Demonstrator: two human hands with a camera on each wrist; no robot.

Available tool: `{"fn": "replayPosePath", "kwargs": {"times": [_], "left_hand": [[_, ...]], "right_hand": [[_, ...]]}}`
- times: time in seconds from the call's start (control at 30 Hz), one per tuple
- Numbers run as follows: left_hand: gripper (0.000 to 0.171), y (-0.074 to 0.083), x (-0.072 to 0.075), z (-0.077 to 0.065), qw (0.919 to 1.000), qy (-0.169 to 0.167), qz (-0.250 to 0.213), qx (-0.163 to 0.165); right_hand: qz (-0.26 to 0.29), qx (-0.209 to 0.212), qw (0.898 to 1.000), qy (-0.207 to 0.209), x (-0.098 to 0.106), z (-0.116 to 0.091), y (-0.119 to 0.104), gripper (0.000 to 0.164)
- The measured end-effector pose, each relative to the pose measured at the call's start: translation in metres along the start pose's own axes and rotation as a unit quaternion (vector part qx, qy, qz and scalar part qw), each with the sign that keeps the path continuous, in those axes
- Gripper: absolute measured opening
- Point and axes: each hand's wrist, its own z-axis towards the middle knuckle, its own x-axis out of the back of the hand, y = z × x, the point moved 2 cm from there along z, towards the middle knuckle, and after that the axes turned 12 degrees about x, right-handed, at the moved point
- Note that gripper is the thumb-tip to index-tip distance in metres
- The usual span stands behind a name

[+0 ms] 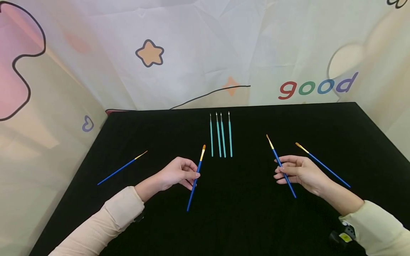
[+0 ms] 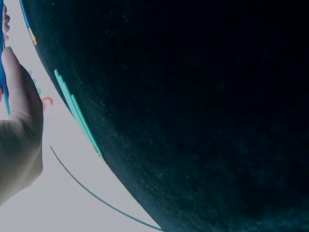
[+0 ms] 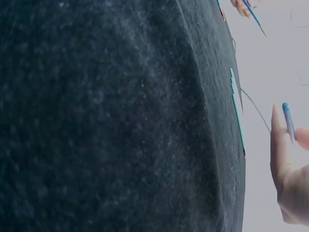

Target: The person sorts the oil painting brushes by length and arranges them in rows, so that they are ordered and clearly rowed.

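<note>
My left hand [image 1: 180,173] pinches a blue-handled paintbrush [image 1: 199,166] between thumb and fingers, its gold ferrule and orange-brown bristles pointing up and away. In my right hand [image 1: 302,174] is a second blue paintbrush [image 1: 275,155], held across the fingers under the thumb, bristles toward the far left. Both brushes are above the black table. At the left edge of the left wrist view, the left hand [image 2: 21,96] shows only in part. The right wrist view catches the right hand [image 3: 292,179] with the end of its blue brush [image 3: 287,118].
Several thin turquoise brushes [image 1: 218,138] lie side by side at the table's back middle. A blue paintbrush [image 1: 120,170] lies slanted at the left; another blue paintbrush [image 1: 326,167] lies beyond the right hand. A printed cloth backdrop [image 1: 205,46] stands behind the black table [image 1: 243,220].
</note>
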Motion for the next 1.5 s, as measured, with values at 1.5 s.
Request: {"fn": "replayPosePath", "kwargs": {"times": [1.5], "left_hand": [[0.006, -0.007, -0.028, 0.022, 0.9967, 0.042, 0.012, 0.069]], "right_hand": [[-0.070, 0.008, 0.997, -0.021, -0.033, 0.021, 0.009, 0.017]]}}
